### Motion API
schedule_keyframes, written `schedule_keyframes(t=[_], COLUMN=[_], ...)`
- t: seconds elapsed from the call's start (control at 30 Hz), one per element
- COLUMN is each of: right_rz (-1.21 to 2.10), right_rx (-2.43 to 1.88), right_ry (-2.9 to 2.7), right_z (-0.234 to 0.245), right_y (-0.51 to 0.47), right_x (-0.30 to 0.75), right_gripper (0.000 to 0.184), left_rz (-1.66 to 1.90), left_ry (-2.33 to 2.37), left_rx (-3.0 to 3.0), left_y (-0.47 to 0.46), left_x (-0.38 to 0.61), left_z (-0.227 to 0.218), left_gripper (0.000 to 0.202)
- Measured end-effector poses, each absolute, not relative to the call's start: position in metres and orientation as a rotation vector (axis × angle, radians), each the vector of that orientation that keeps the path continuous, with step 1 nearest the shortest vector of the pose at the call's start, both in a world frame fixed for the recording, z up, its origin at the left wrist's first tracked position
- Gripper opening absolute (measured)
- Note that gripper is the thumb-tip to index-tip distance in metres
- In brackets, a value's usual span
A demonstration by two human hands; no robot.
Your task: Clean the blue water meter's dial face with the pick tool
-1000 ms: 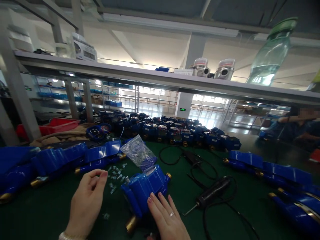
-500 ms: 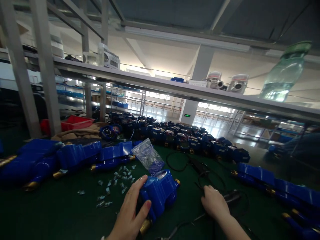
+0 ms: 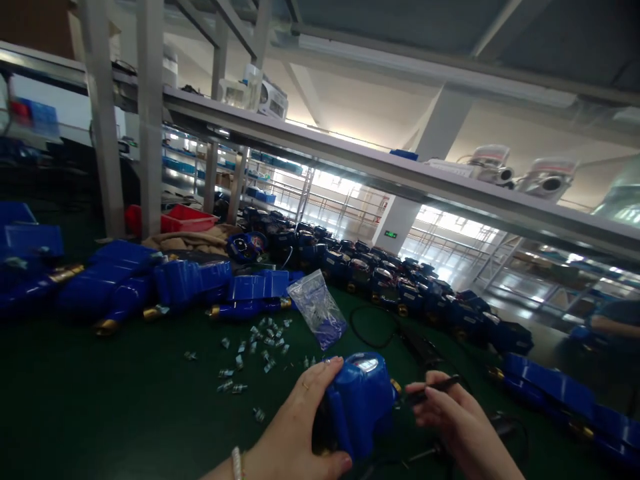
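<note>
My left hand (image 3: pixel 300 420), with a ring and a beaded bracelet, grips a blue water meter (image 3: pixel 363 407) from its left side. The meter is tilted on the green bench, its clear window facing up and one brass end pointing right. Beside that end my right hand (image 3: pixel 453 417) is closed on a slim black tool (image 3: pixel 443 385), whose exact kind I cannot make out. Small shiny metal fittings (image 3: pixel 267 337) lie scattered to the left of the meter. Just behind it rests a clear zip bag (image 3: pixel 320 313) with purplish contents.
Blue meter bodies (image 3: pixel 260 287) line the left, and more (image 3: pixel 545 383) lie at right. Rows of meters (image 3: pixel 385 273) fill the back. A black cable (image 3: pixel 367 343) curls behind my right hand. A shelf (image 3: pixel 340 150) crosses above; a red tray (image 3: pixel 187 219) stands back left.
My right hand has come up from the cable area toward the meter's right end and now shows a slim black tool. My left hand still holds the meter. The view has swung left.
</note>
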State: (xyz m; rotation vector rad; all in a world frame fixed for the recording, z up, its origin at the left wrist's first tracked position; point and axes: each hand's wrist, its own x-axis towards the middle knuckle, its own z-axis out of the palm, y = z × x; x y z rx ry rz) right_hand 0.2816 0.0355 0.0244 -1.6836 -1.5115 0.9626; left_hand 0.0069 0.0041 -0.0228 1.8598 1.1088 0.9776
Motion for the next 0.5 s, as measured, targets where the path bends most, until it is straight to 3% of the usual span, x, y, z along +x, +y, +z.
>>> schedule_keyframes(t=[0.1, 0.23, 0.37, 0.5], right_rz=[1.313, 1.509, 1.518, 1.47], right_rx=[-1.21, -0.992, -1.025, -1.161], right_ry=[-1.154, -1.093, -1.255, -1.263], right_z=[0.039, 0.053, 0.056, 0.053], right_y=[0.012, 0.001, 0.004, 0.005], right_x=[0.263, 0.247, 0.229, 0.21], right_gripper=[0.029, 0.026, 0.023, 0.035], left_rz=[0.954, 0.982, 0.979, 0.991], left_ry=[1.088, 1.121, 1.093, 1.093], left_rx=[1.845, 1.871, 1.896, 1.898], left_y=[0.005, 0.003, 0.004, 0.005], left_x=[0.009, 0.01, 0.009, 0.009], left_z=[-0.025, -0.026, -0.025, -0.025], left_gripper=[0.104, 0.106, 0.105, 0.105])
